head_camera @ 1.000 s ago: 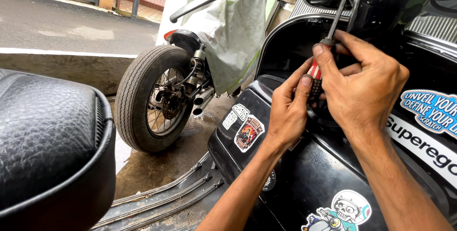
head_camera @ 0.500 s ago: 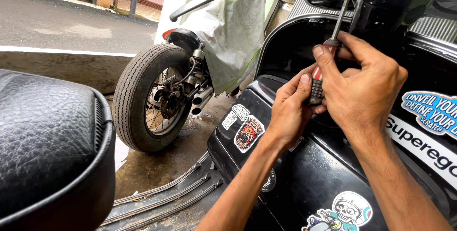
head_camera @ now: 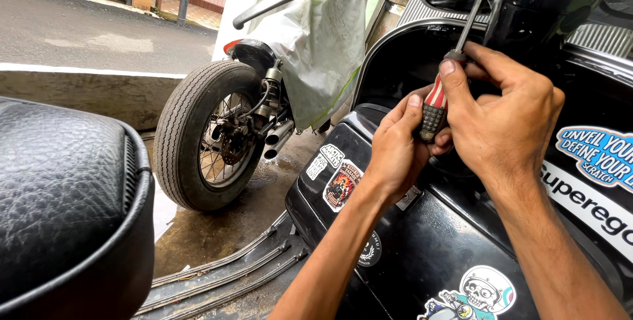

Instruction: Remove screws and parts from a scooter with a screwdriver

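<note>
Up close, both hands, left [head_camera: 394, 155] and right [head_camera: 501, 116], clamp a red-handled screwdriver [head_camera: 435, 102], its shaft angled steeply up-right into the black scooter body [head_camera: 422, 254]

Tight black scooter recess [head_camera: 402, 69]; open floorboard [head_camera: 224, 228] left

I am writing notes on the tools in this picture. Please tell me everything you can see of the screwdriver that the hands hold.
The screwdriver has a red handle with white stripes, a dark ribbed grip at its lower end and a thin grey metal shaft. It is tilted, the shaft rising up and to the right into the dark opening of the black scooter body, where its tip is hidden. The right hand wraps the handle, one finger reaching its top, and the left hand holds the lower grip with thumb and fingers.
</note>
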